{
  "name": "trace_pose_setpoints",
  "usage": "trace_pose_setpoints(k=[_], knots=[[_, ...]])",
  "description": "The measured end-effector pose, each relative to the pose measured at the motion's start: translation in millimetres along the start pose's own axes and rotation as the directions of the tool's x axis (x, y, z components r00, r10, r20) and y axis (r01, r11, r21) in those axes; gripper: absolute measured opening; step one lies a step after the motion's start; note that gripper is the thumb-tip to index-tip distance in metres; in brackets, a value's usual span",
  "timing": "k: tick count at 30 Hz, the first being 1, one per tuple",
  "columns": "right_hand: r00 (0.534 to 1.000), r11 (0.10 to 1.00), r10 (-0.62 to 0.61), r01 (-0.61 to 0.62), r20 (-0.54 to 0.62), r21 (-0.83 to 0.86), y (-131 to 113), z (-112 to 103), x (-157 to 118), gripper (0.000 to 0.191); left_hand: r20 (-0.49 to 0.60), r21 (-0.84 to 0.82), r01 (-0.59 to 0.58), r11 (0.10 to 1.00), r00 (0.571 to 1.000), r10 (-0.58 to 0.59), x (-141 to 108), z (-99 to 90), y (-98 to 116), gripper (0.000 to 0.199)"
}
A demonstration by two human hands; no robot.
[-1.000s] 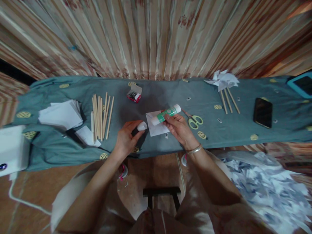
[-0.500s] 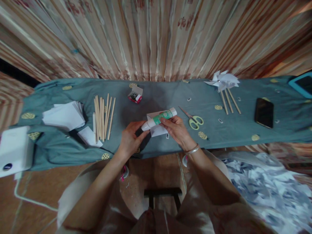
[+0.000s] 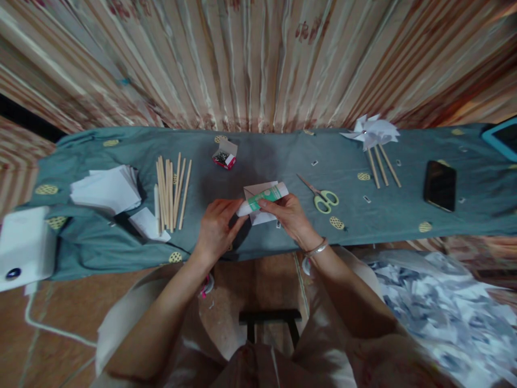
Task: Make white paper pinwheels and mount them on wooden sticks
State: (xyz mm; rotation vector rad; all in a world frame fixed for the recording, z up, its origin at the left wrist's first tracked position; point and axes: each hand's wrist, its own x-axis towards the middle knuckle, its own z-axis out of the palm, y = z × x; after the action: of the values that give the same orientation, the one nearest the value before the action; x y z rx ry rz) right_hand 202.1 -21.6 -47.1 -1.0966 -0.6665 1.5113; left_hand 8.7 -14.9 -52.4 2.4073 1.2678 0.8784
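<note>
A white glue tube (image 3: 264, 199) with a green label lies slantwise between my hands, above the table. My right hand (image 3: 293, 215) grips its body, with the thumb across the label. The fingers of my left hand (image 3: 218, 226) are closed on the tube's tapered white end. Beneath the tube is a piece of white paper (image 3: 264, 217) with folds or cuts in it, partly hidden by the tube and my fingers. Right of my right hand rest scissors (image 3: 323, 200) with pale green handles.
Wooden sticks (image 3: 172, 188) and a stack of white paper (image 3: 107, 188) lie left. A red box of pins (image 3: 224, 156) stands behind my hands. Paper pinwheels (image 3: 375, 132) on sticks and a phone (image 3: 440, 186) lie right. A white device (image 3: 26, 248) sits at the left edge.
The glue tube has shifted slightly left and down, and my right hand has moved a little with it. My left hand keeps its hold on the tapered end.
</note>
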Motion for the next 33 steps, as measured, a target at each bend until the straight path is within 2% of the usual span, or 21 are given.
trace_pose_setpoints(k=[6,11,13,16,18,20,23,25,27,29,31,33], knots=[[0.998,0.999,-0.038,0.039,0.042,-0.037,6,0,-1,0.033,0.005,-0.009,0.025,1.000,1.000,-0.025,-1,0.3,1,0.034],[0.988,0.986,-0.092,0.107,0.120,-0.124,13,-1,0,0.037,0.017,-0.149,0.052,0.988,0.999,-0.050,0,6.1,3,0.039],[0.981,0.971,-0.122,0.149,0.149,-0.185,13,-7,1,0.039,0.013,-0.186,0.109,0.976,0.994,-0.109,1,6.5,2,0.039],[0.970,0.914,-0.214,0.240,0.112,-0.329,8,-25,0,0.039,-0.009,-0.170,0.216,0.961,0.975,-0.221,3,1.3,-6,0.039],[0.947,0.803,-0.310,0.307,0.082,-0.510,3,-39,-2,0.033,-0.041,-0.108,0.254,0.961,0.965,-0.260,4,-4.8,-16,0.040],[0.910,0.610,-0.398,0.360,0.119,-0.706,-1,-50,-8,0.022,-0.064,-0.014,0.266,0.964,0.962,-0.267,5,-10.6,-27,0.039],[0.840,0.291,-0.460,0.449,0.288,-0.845,-4,-59,-19,0.021,-0.067,0.135,0.239,0.962,0.970,-0.232,6,-15.7,-41,0.037],[0.809,0.156,-0.450,0.488,0.378,-0.859,-4,-62,-26,0.024,-0.079,0.200,0.215,0.956,0.976,-0.204,6,-16.6,-45,0.035],[0.799,0.083,-0.430,0.499,0.421,-0.863,-2,-65,-30,0.026,-0.098,0.226,0.167,0.960,0.984,-0.148,6,-15.4,-43,0.034],[0.796,0.042,-0.413,0.501,0.442,-0.864,0,-67,-33,0.028,-0.088,0.218,0.068,0.974,0.995,-0.050,5,-11.8,-35,0.037],[0.794,0.020,-0.404,0.505,0.455,-0.863,1,-70,-33,0.029,-0.019,0.184,-0.082,0.979,0.996,0.088,3,-5.3,-24,0.040],[0.791,0.008,-0.404,0.505,0.460,-0.863,1,-73,-33,0.029,0.089,0.133,-0.237,0.962,0.970,0.227,1,3.5,-14,0.035]])
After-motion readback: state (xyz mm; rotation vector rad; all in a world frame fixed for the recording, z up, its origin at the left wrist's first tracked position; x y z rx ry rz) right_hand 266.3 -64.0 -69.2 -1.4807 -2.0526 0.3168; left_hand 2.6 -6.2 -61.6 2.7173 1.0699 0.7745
